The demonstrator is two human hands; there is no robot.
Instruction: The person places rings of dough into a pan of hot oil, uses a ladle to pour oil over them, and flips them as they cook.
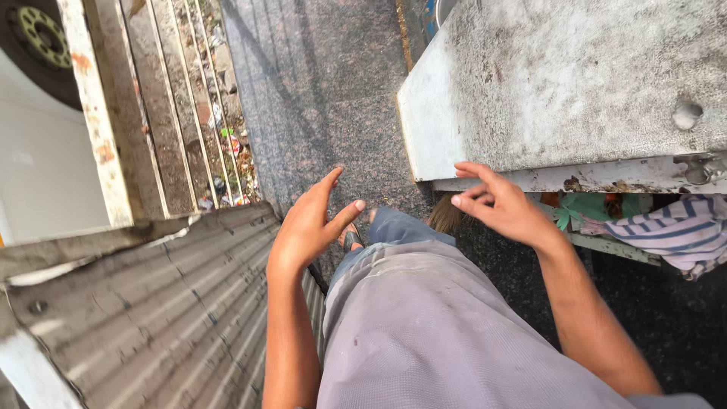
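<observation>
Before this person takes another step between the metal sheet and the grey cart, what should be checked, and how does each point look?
1. Left hand holds nothing: ok, open.
2. Right hand holds nothing: ok, fingers loosely curled.
3. Right hand apart from the grey cart edge: ok, narrowly.
4. Left hand apart from the corrugated metal sheet: ok.
5. Stone floor ahead free of obstacles: ok.
6. Footing: cannot tell, foot mostly hidden.

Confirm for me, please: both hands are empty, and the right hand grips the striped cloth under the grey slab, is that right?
Not quite. In the head view the right hand is empty and apart from the striped cloth, which lies further right under the grey slab. The left hand is empty too.
</observation>
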